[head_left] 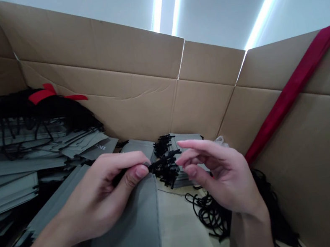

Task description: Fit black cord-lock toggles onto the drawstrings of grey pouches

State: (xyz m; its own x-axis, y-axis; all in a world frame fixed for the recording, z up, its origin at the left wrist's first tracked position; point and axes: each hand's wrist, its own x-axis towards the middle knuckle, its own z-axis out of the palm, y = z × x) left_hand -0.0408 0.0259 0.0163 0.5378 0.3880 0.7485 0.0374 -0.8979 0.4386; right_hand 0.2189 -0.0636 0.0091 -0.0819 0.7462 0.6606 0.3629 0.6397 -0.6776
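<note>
My left hand (101,198) pinches the top corner of a grey drawstring bag (130,236) between thumb and forefinger. The bag hangs down towards me, with a stitched seam along its right edge. Short black cord ends (166,159) stick out of the pinched corner to the right. Just beyond their tips is my right hand (220,169), fingers curved and apart from the thumb, with nothing visible between them. Whether a fingertip touches the cord, I cannot tell.
Cardboard walls (131,78) surround the work area. Stacked grey bags (40,158) with black cords lie at left, a red strip (43,95) on top. Another stack (138,145) stands behind my hands. Loose black cord (206,214) lies at right, below a dark red band (293,92).
</note>
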